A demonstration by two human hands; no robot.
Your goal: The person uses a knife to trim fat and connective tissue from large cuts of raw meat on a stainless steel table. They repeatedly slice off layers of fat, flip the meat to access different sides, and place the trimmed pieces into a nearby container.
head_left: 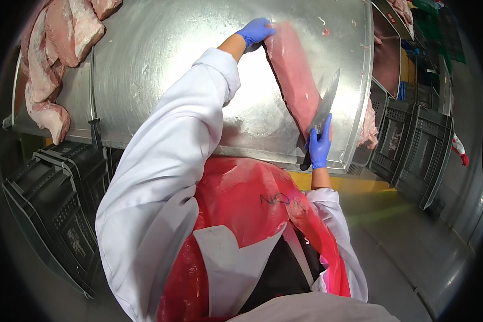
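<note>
A long, pale pink piece of boneless meat (292, 70) lies slanting across the steel table (166, 59). My left hand (256, 31), in a blue glove, has its fingers closed on the far end of the meat. In my blue-gloved right hand (320, 145) is a knife (326, 102) with a black handle. Its broad blade points away from me and rests against or just over the right side of the meat's near end. Whether the edge is in the meat I cannot tell. The index finger stretches along the knife toward the blade.
Several meat pieces (48, 64) are heaped at the table's left, beside a thin metal rod (93, 86) with a black end. Dark plastic crates stand low on the left (53, 214) and right (413, 145). More meat (368, 129) shows past the table's raised right edge.
</note>
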